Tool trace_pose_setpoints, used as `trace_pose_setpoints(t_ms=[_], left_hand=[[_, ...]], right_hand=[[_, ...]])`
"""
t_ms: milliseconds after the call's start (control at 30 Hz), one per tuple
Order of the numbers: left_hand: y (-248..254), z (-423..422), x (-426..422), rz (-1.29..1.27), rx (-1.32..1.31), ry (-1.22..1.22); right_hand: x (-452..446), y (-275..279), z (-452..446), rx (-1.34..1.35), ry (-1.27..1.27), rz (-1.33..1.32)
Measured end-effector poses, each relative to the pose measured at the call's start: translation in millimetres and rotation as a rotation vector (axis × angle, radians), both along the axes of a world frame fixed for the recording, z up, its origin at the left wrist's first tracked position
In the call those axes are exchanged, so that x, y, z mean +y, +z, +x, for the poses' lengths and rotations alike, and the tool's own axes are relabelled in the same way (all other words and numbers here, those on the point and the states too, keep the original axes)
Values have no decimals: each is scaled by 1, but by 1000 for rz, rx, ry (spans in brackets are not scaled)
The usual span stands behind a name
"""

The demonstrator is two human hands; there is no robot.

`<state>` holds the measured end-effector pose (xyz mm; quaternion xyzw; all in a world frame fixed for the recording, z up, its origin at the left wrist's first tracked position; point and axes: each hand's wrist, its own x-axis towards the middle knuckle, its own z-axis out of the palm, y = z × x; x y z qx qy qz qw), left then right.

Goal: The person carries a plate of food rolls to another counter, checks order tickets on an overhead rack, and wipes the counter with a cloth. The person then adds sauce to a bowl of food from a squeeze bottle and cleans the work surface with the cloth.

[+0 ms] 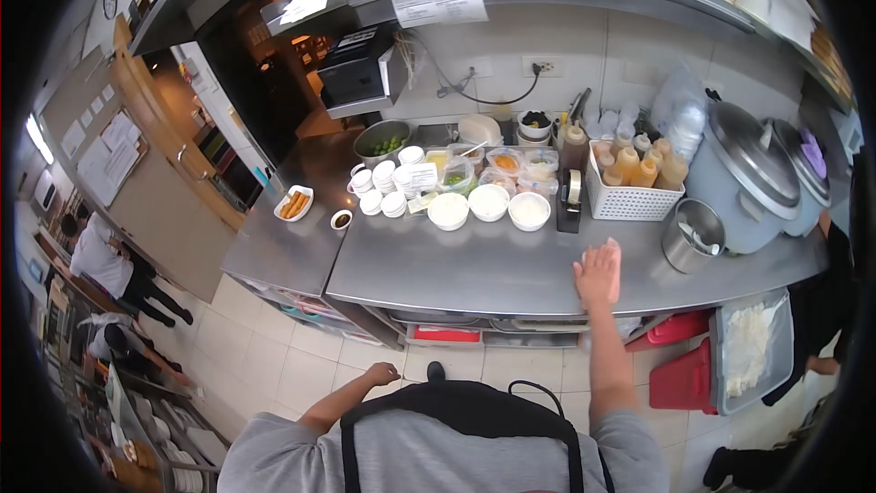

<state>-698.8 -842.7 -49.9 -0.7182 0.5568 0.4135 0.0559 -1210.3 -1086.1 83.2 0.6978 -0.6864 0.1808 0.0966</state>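
Note:
My right hand (595, 277) reaches forward onto the steel counter (511, 265). It lies over a folded pink cloth (614, 265) and presses it to the surface, with the cloth showing along the hand's right side. A tape dispenser (569, 204) stands just beyond this hand. To the right is a metal pot (692, 236) with utensils in it. Away from the counter, my left hand (384, 373) hangs low near my body, its fingers curled and nothing visible in them.
White bowls (488, 203), stacked cups (394, 204) and a white basket (636, 204) of squeeze bottles line the counter's back. A dish of fried rolls (295, 204) sits at the left. A grey bin (753, 351) stands by the right edge. People (108, 256) work at the left.

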Motion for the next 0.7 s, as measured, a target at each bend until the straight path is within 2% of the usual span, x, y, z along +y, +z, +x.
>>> trace_pose_setpoints(t_ms=[33, 100, 200, 233, 300, 367, 400, 467, 533, 600, 633, 667, 700], left_hand=[[-1, 2, 5, -58, -19, -45], [2, 4, 11, -26, -14, 4], [0, 8, 24, -32, -25, -115], [-2, 7, 25, -10, -184, -297], [6, 5, 30, 74, -240, -308], [-6, 13, 35, 70, -250, -270], [-4, 14, 36, 65, -250, -222], [-4, 16, 35, 67, -254, -208], [-2, 13, 34, 42, -256, -203], [-4, 11, 35, 47, -234, -168], [-7, 10, 36, 51, -232, -159], [-21, 14, 36, 59, -241, -174], [-26, 13, 38, 60, -229, -149]], right_hand=[[-19, -39, 15, 147, 5, -47], [-36, -92, 57, -82, 266, -253], [39, -14, 158, -871, 518, -130], [49, -39, 187, -822, 585, -72], [74, -44, 233, -636, 864, -213], [103, -24, 237, -668, 1059, 310], [106, -21, 236, -664, 1068, 319], [111, -16, 233, -1196, 872, 871], [101, 1, 199, -1364, 749, 706], [91, 55, 154, -1284, 796, 503], [68, 13, 126, -541, 706, -44], [78, 81, 116, -1066, 439, 345], [74, 87, 100, -950, 490, 218]])
